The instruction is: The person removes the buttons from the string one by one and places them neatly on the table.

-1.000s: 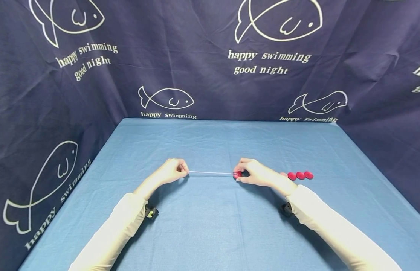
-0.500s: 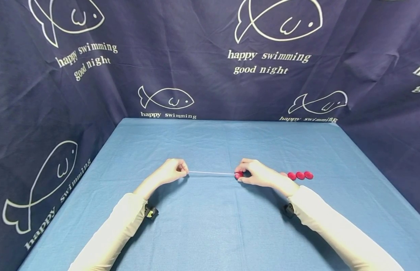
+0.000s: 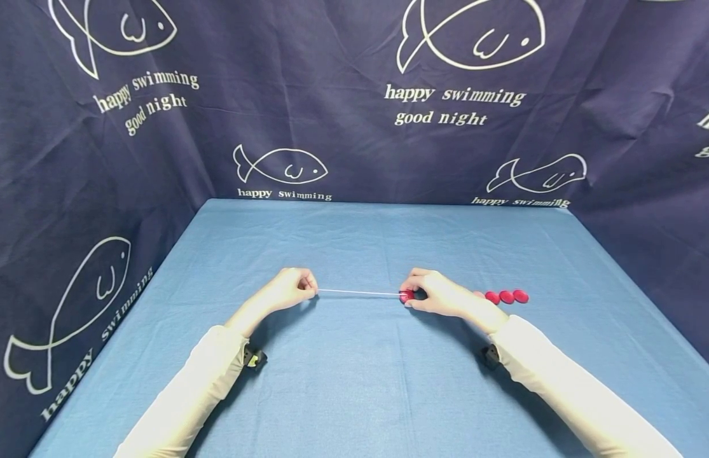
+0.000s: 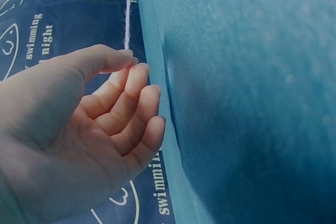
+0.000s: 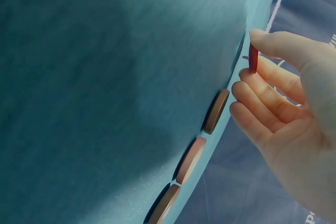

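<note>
My left hand (image 3: 291, 289) pinches one end of a thin white string (image 4: 127, 19) between thumb and forefinger; its other fingers are loosely curled. The string (image 3: 358, 292) stretches nearly level above the table to a red disc (image 3: 407, 296). My right hand (image 3: 437, 294) holds this disc by its edge, thumb on one side and fingers on the other. The right wrist view shows the disc (image 5: 253, 59) edge-on, with a small dark bit poking out beside it. Whether the string passes through the disc cannot be told.
To the right of my right hand, several discs lie in a row on the blue cloth (image 3: 354, 381), among them a red disc (image 3: 506, 297) and a paler pinkish disc (image 5: 191, 160). Dark blue curtains (image 3: 354, 127) with fish prints stand behind and at the sides.
My right hand has shifted slightly to the right with the red disc, and the visible stretch of string is a little longer. My left hand stays in place.
</note>
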A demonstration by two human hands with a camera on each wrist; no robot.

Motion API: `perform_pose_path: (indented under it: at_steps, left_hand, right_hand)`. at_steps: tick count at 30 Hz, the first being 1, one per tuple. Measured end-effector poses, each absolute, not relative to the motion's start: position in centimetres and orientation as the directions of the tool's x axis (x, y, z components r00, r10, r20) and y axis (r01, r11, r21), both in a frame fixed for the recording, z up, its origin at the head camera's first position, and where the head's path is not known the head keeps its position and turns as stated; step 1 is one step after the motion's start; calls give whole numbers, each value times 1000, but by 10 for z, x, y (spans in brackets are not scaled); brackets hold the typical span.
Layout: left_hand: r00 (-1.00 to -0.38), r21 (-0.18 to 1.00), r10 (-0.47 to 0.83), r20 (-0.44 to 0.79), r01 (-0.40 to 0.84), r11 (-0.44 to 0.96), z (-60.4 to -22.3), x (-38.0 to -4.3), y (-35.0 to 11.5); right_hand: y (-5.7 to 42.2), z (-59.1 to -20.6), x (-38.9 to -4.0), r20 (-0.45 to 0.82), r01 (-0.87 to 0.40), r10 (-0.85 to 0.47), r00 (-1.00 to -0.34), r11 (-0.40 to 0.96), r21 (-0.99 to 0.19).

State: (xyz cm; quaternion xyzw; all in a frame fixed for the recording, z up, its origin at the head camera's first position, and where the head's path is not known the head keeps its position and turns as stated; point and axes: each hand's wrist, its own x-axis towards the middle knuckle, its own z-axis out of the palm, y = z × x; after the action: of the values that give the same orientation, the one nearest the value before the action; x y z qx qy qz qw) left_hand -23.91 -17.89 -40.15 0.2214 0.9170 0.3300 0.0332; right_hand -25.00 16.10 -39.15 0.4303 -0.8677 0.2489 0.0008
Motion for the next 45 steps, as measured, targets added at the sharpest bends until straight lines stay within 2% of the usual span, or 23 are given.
perform_pose_path:
  at_steps: [22,45]
  left_hand:
    - [-899,616,428,94,390,684,-402,-238,-179]
    - [-897,610,431,100,397,685,-399,-235,-179]
  right_hand:
    - [170,-395,-252,239,-761,-744,-624,509,-402]
    - [175,-393,-252,186,-738,-739,-647,547,-394]
